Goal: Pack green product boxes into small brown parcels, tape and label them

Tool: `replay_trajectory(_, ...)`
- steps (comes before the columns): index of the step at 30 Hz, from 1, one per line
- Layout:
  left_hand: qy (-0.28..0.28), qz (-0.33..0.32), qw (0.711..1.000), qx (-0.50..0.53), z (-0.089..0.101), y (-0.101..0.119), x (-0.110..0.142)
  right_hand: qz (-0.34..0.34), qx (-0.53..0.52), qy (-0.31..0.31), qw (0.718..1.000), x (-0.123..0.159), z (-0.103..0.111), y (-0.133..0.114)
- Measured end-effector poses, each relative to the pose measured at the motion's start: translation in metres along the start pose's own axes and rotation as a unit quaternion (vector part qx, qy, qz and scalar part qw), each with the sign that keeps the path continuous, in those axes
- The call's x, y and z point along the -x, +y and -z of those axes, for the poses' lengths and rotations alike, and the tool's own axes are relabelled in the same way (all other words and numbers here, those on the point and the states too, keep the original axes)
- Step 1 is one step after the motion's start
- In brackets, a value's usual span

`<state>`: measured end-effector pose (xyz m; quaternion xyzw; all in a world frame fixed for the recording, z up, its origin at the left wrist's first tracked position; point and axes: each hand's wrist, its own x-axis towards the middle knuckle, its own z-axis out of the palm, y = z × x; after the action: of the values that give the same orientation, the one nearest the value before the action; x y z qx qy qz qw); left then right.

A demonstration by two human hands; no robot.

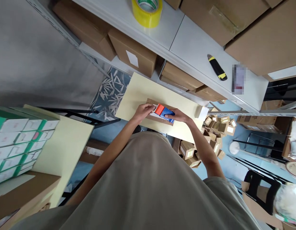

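Observation:
A red and blue tape dispenser (164, 112) is over a brown cardboard box (151, 101) on the pale yellow table (138, 88). My right hand (178, 115) is closed around the dispenser's blue end. At the dispenser's red end, my left hand (143, 111) has its fingers pinched together, close to a whitish edge. Whether the fingers hold the tape's end is too small to make out. Part of the cardboard box is hidden beneath the dispenser and both hands.
Above the table runs a grey shelf (172, 35) with a yellow tape roll (148, 19), a utility knife (217, 67) and large cartons. Small boxes (217, 127) are heaped to the right. Green and white boxes (21, 134) are stacked at left.

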<state>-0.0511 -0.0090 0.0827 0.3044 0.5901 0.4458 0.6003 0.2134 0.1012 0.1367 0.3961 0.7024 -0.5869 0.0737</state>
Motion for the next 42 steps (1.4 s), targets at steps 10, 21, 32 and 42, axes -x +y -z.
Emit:
replay_trajectory(10, 0.124, -0.068, 0.984, -0.105, -0.004, -0.020, -0.009, -0.009, 0.067, 0.024, 0.997, 0.003, 0.003, -0.023)
replay_trajectory(21, 0.177, -0.043, 0.978, -0.103, 0.042, -0.034, -0.012, -0.067, 0.094, -0.008, 0.993, 0.002, 0.013, -0.024)
replay_trajectory(32, 0.201, 0.027, 0.978, -0.045, 0.058, -0.072, -0.031, -0.085, 0.169, -0.021, 0.982, -0.027, -0.002, -0.036)
replay_trajectory(42, 0.188, 0.087, 0.978, 0.010, 0.040, -0.099, -0.040, -0.121, 0.217, -0.035, 0.968, -0.029, -0.003, -0.055)
